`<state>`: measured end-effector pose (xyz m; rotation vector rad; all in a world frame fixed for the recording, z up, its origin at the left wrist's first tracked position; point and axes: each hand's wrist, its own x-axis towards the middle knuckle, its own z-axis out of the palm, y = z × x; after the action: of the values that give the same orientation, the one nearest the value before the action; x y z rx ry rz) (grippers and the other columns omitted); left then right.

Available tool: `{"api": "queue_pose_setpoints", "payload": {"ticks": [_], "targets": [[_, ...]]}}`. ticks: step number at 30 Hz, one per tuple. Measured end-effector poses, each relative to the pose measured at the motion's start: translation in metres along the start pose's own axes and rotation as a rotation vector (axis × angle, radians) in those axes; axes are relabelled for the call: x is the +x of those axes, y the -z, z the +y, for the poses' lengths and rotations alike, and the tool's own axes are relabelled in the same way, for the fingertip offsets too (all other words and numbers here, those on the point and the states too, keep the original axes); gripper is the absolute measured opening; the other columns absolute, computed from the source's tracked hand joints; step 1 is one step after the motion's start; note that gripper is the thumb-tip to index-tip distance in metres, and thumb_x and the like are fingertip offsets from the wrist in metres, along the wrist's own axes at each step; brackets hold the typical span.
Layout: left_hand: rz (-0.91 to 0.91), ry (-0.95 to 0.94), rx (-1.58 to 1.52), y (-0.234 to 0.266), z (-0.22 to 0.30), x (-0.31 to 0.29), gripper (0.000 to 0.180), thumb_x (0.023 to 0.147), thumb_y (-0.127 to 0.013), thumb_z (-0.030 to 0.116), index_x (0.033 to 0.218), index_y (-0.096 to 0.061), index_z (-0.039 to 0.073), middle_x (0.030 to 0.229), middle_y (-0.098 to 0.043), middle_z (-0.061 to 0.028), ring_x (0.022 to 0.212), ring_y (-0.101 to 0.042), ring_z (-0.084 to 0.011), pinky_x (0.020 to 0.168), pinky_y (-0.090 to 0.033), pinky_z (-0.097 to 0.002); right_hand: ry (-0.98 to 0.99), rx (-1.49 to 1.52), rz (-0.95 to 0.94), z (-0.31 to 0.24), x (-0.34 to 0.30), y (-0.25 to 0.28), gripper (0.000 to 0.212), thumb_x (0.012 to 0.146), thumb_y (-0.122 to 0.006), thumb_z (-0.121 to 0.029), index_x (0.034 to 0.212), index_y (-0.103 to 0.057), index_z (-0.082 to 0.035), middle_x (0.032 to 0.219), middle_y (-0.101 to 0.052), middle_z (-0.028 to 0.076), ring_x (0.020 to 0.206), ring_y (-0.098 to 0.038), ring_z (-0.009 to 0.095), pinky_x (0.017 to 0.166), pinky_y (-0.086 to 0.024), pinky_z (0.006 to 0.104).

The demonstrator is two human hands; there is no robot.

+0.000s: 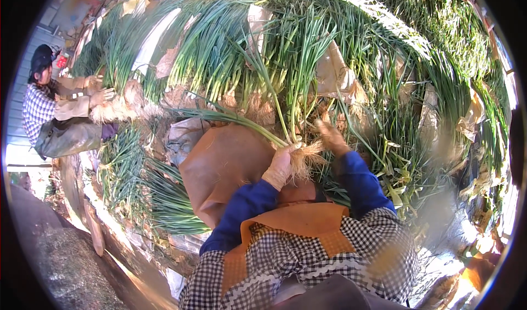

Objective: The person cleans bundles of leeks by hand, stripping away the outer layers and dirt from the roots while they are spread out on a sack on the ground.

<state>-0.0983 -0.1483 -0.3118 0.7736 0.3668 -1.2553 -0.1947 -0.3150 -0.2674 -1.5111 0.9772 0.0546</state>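
My left hand (pixel 280 166) is closed round the lower ends of a few green onions (pixel 269 136). Their pale stalks fan up and to the left, and their stringy tan roots (pixel 305 159) stick out on the right side of my fist. Just right of those roots is my right hand (pixel 332 137), its fingers stretched up and to the left, with nothing visible in them. Ahead of both hands lie thick rows of green onions (pixel 219 54), leaves pointing away and roots toward me. A brown apron or sheet (pixel 225 164) covers my lap.
At the far left a seated person (pixel 44 101) in a checked shirt and dark cap handles a bundle of onions with bushy roots (pixel 123 107). More onions (pixel 170 197) lie at my left. Leaf scraps (pixel 403 186) litter the right side. A wooden board (pixel 94 227) stands lower left.
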Motion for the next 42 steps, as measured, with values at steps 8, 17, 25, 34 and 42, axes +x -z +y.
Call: {"api": "queue_pose_setpoints", "payload": {"ticks": [8,17,25,34,42], "targets": [[-0.210,-0.128,0.024,-0.041,0.026,-0.054,0.021,0.082,-0.054,0.005,0.102,-0.052,-0.001,0.084,-0.058,-0.0091,0.071,-0.057,-0.0169,0.061,-0.050,-0.0246,0.542,-0.982,0.323,0.127,0.066,0.064,0.018,0.083,-0.042,-0.009,0.091,-0.058,-0.005,0.074,-0.060,0.009,0.066,-0.058,0.021,0.052,-0.046,0.0307],[-0.130,-0.074,0.035,-0.020,0.030,-0.066,0.019,0.084,-0.050,0.004,0.103,-0.051,0.002,0.086,-0.057,-0.0084,0.064,-0.056,-0.0195,0.057,-0.049,-0.0281,0.556,-1.058,-0.159,0.087,0.010,0.038,0.052,0.078,-0.056,-0.020,0.127,-0.042,-0.011,0.105,-0.059,0.016,0.085,-0.061,0.029,0.073,-0.049,0.0360],[-0.065,-0.135,0.073,-0.072,0.017,-0.075,0.020,0.084,-0.049,0.003,0.103,-0.051,-0.001,0.092,-0.059,-0.0138,0.080,-0.059,-0.0207,0.066,-0.051,-0.0311,0.557,-0.159,0.298,0.045,0.138,-0.065,0.030,0.085,-0.049,-0.022,0.108,-0.058,-0.006,0.088,-0.061,0.020,0.085,-0.057,0.035,0.075,-0.046,0.0404],[0.003,0.044,-0.081,-0.035,0.001,-0.048,0.018,0.089,-0.045,0.013,0.095,-0.054,-0.002,0.074,-0.059,-0.0105,0.054,-0.055,-0.0197,0.051,-0.052,-0.0317,0.621,-0.172,0.106,-0.015,-0.020,-0.036,0.027,0.086,-0.052,-0.027,0.086,-0.055,0.000,0.061,-0.050,0.017,0.055,-0.052,0.032,0.059,-0.045,0.0383],[-0.049,0.007,0.131,-0.036,0.008,-0.056,0.019,0.087,-0.047,0.008,0.096,-0.057,-0.005,0.083,-0.060,-0.0110,0.066,-0.060,-0.0186,0.055,-0.055,-0.0320,0.331,-1.072,0.327,0.091,-0.052,0.124,0.021,0.084,-0.056,-0.022,0.094,-0.058,-0.005,0.074,-0.063,0.009,0.059,-0.058,0.025,0.058,-0.047,0.0337]]}}
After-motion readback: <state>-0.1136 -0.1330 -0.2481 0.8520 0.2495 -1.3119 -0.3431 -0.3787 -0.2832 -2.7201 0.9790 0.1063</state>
